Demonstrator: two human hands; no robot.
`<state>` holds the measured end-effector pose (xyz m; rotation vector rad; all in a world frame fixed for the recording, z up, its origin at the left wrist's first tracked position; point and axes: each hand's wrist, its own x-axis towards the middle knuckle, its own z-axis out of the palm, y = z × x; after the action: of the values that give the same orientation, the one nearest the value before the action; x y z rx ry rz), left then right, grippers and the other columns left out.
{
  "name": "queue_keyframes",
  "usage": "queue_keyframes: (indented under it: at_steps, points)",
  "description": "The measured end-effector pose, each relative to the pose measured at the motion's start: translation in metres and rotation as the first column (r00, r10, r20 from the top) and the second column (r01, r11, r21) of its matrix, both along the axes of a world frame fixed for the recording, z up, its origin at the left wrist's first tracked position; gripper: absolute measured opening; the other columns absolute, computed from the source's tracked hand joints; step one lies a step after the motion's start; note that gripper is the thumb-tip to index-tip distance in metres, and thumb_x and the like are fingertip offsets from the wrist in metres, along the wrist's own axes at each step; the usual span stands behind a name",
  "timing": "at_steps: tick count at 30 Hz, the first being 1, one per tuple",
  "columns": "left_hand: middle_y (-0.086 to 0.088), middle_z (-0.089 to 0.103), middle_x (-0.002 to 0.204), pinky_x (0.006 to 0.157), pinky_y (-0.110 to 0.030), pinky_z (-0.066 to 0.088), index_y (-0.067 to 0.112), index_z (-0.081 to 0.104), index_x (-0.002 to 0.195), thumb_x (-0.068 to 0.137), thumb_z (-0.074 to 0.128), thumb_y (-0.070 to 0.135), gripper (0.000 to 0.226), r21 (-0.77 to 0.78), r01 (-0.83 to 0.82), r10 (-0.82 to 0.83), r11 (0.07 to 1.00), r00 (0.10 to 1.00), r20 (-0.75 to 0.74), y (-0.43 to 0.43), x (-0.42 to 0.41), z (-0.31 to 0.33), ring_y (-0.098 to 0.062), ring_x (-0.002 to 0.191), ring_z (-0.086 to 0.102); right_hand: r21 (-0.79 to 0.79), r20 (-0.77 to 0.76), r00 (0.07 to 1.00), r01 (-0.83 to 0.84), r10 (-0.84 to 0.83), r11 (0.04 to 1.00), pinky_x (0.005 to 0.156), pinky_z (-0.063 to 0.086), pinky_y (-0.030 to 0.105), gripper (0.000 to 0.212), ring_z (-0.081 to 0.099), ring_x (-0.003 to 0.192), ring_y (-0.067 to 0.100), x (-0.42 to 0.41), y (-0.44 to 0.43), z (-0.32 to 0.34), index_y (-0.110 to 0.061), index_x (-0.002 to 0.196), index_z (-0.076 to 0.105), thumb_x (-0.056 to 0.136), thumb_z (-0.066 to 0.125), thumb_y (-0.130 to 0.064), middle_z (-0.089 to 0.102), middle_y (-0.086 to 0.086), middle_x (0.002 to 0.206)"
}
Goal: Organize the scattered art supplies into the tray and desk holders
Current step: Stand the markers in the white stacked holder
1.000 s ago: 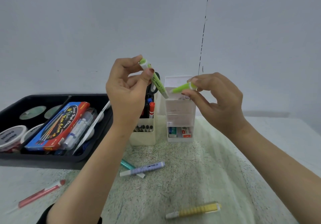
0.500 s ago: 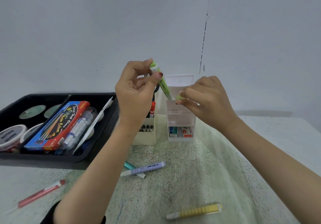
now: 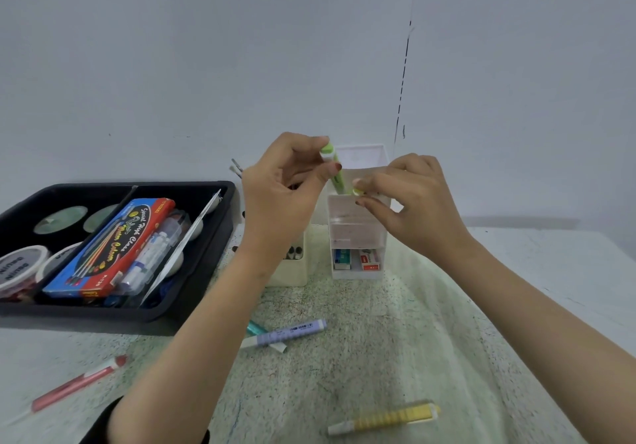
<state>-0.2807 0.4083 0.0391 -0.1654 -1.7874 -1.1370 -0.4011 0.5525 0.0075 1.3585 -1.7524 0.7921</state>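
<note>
The left hand (image 3: 285,199) is raised above the table with its fingers curled. A green marker (image 3: 339,180) is pinched between the thumb and the fingertips. The marker is held nearly upright with a slight tilt, its upper end at the forefinger and its lower end pointing down.

The right hand (image 3: 416,209) is positioned just beside the left hand, at about the same height. A green cap (image 3: 358,191) is pinched between its thumb and forefinger and is set against the lower end of the marker. Whether the cap is fully seated cannot be told.

Both hands are seen in front of the upper part of the clear holder (image 3: 358,233), which stands upright at the back of the table. Two small boxes (image 3: 370,260) are stored side by side in its bottom compartment. A cream holder (image 3: 292,271) stands just left of the clear holder and is largely hidden by the left wrist.

A black tray (image 3: 103,311) is placed at the left side of the table. A paint box (image 3: 113,247) and round tubs (image 3: 17,268) are held in it.

The following items lie loose on the table (image 3: 361,368), nearer the person:
- A purple marker (image 3: 285,335) is laid across a teal marker (image 3: 256,327).
- A red pen (image 3: 79,383) lies at the far left.
- A yellow marker (image 3: 389,420) lies at the front right.
</note>
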Motion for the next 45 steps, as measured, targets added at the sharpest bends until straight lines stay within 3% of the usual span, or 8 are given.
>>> queue_keyframes:
  at_steps: [4,9,13,17,22,36,41,45]
  points:
    - [0.003,0.068,0.090,0.078,-0.021,0.054,0.014,0.061,0.097,0.079,0.072,0.002,0.023,-0.092,-0.026,0.033,0.995,0.996,0.080,0.002,-0.002,-0.009,-0.005,0.085,0.068,0.029,0.052,0.999,0.010,-0.011,1.000,0.079,0.029,0.025,0.014,0.049,0.084,0.014,0.001,0.002,0.001,-0.016,0.094,0.072,0.080,0.069,-0.018,0.064,-0.015,0.080]
    - [0.013,0.063,0.090,0.083,-0.025,0.051,0.014,0.066,0.096,0.079,0.073,0.014,0.018,-0.374,-0.141,0.203,0.917,0.970,0.133,-0.002,-0.005,-0.016,0.005,0.088,0.061,0.086,0.097,0.994,0.045,-0.054,0.995,0.080,0.027,0.025,0.024,0.045,0.085,0.011,0.004,0.001,0.004,-0.019,0.104,0.069,0.081,0.067,-0.024,0.051,-0.022,0.079]
    - [0.016,0.053,0.091,0.090,-0.022,0.032,0.017,0.068,0.095,0.076,0.070,0.025,0.021,-0.526,-0.263,0.354,0.809,0.932,0.079,-0.006,-0.009,-0.017,-0.010,0.086,0.062,0.099,0.034,0.996,0.082,-0.085,0.992,0.078,0.027,0.028,0.015,0.050,0.082,0.019,0.006,-0.005,0.006,-0.018,0.092,0.069,0.078,0.067,-0.025,0.061,-0.012,0.076]
    - [0.017,0.052,0.087,0.089,-0.013,0.024,0.016,0.068,0.093,0.072,0.074,0.019,0.022,-0.548,-0.294,0.390,0.783,0.919,0.064,-0.007,-0.009,-0.018,-0.014,0.086,0.061,0.115,0.054,0.995,0.079,-0.086,0.990,0.086,0.027,0.029,0.019,0.056,0.085,0.018,0.008,-0.004,0.001,-0.015,0.098,0.068,0.080,0.065,-0.022,0.064,-0.011,0.078]
    - [0.008,0.061,0.083,0.084,-0.020,0.026,0.014,0.066,0.083,0.072,0.073,0.021,0.015,-0.580,-0.303,0.402,0.757,0.915,0.047,-0.007,-0.014,-0.020,-0.010,0.087,0.051,0.127,0.081,0.993,0.072,-0.083,0.989,0.086,0.028,0.029,0.019,0.056,0.082,0.015,0.008,-0.004,0.002,-0.015,0.096,0.066,0.082,0.062,-0.026,0.061,-0.010,0.076]
    - [-0.003,0.063,0.090,0.091,-0.018,0.023,0.012,0.064,0.082,0.078,0.066,0.022,0.011,-0.666,-0.260,0.420,0.699,0.903,0.088,-0.010,-0.021,-0.021,-0.024,0.093,0.057,0.085,0.083,0.993,0.081,-0.088,0.993,0.080,0.030,0.026,0.014,0.052,0.079,0.016,0.011,-0.007,-0.002,-0.009,0.087,0.061,0.083,0.065,-0.022,0.059,-0.005,0.075]
    - [0.001,0.062,0.088,0.089,-0.019,0.023,0.013,0.063,0.081,0.078,0.066,0.021,0.008,-0.660,-0.231,0.410,0.715,0.903,0.129,-0.010,-0.020,-0.019,-0.024,0.092,0.056,0.012,-0.005,0.990,0.139,-0.139,0.990,0.086,0.036,0.031,0.012,0.054,0.099,0.023,0.013,-0.002,-0.008,-0.013,0.093,0.068,0.085,0.066,-0.021,0.066,0.004,0.108]
    - [0.003,0.063,0.085,0.091,-0.024,0.025,0.012,0.063,0.081,0.077,0.067,0.015,0.007,-0.657,-0.229,0.403,0.718,0.907,0.124,-0.012,-0.018,-0.020,-0.020,0.093,0.054,-0.085,0.147,0.973,0.189,-0.175,0.978,0.086,0.037,0.030,0.017,0.051,0.101,0.018,0.016,0.006,-0.018,-0.014,0.102,0.068,0.088,0.064,-0.022,0.061,0.006,0.112]
